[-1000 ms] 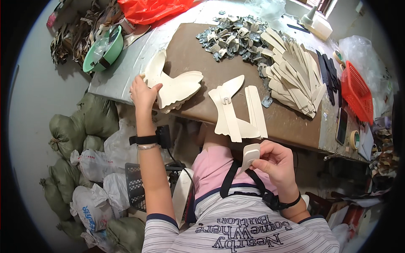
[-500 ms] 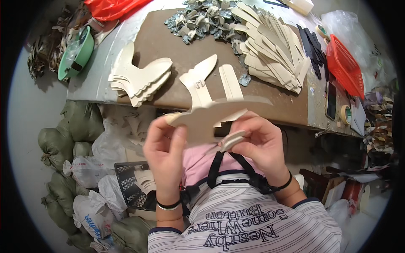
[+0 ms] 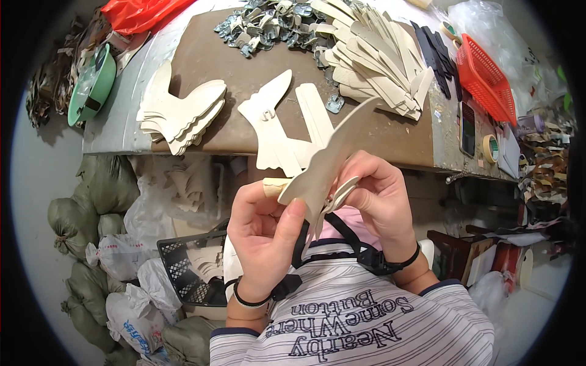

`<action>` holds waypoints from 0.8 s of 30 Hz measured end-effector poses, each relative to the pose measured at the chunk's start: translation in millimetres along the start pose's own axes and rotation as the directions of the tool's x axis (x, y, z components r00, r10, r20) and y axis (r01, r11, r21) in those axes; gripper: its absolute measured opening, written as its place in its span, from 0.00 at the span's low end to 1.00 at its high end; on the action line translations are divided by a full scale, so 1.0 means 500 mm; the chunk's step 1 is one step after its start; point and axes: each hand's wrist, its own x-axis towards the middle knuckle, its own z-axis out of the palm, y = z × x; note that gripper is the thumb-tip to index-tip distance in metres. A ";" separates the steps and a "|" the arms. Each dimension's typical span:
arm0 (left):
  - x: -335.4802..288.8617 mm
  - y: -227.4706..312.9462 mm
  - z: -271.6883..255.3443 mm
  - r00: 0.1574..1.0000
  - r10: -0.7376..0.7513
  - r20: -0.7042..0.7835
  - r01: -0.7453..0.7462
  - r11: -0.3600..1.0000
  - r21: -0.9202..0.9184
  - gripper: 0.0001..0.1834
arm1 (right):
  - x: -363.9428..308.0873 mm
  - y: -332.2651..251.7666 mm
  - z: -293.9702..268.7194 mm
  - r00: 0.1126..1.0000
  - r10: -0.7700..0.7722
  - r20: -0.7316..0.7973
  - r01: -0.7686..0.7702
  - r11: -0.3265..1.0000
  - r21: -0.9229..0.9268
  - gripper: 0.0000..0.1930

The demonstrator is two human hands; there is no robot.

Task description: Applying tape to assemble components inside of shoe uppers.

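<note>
Over my lap, my left hand [image 3: 265, 226] pinches a cream, curved shoe-upper piece [image 3: 323, 160] between thumb and fingers. The piece is turned edge-up, its pointed end toward the table. A yellowish wrap [image 3: 276, 186] covers a left fingertip. My right hand [image 3: 381, 204] grips a narrow cream strap [image 3: 345, 190], folded against the piece; what lies between them is partly hidden. Just beyond, on the table edge, rests another upper piece with a metal buckle [image 3: 267, 116]. Beside it lie a few flat straps [image 3: 314, 110]. A stack of cream upper pieces [image 3: 183, 113] sits to the left.
A heap of metal buckles [image 3: 265, 27] and a pile of cream straps [image 3: 378, 61] cover the table's far side. At right are black strips [image 3: 434, 58], a red basket [image 3: 486, 79], a phone [image 3: 467, 129] and a tape roll [image 3: 490, 148]. A black crate [image 3: 192, 274] stands below, left.
The upper piece has swung from lying nearly level to standing steeply, its point now up and right. My left hand has shifted right and turned; the right hand keeps the strap.
</note>
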 end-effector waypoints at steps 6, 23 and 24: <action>-0.005 0.010 -0.008 0.996 0.004 0.091 -0.013 0.996 0.093 0.12 | -0.007 0.017 0.014 0.993 0.046 -0.107 -0.031 0.990 0.140 0.08; -0.018 -0.032 -0.019 0.995 -0.018 0.102 0.038 0.978 -0.205 0.07 | -0.027 -0.022 0.074 0.831 -0.480 0.283 0.500 0.418 -0.759 0.19; -0.022 -0.041 -0.035 0.981 -0.022 0.191 0.053 0.986 -0.158 0.21 | -0.028 -0.019 0.077 0.831 -0.486 0.272 0.494 0.419 -0.762 0.19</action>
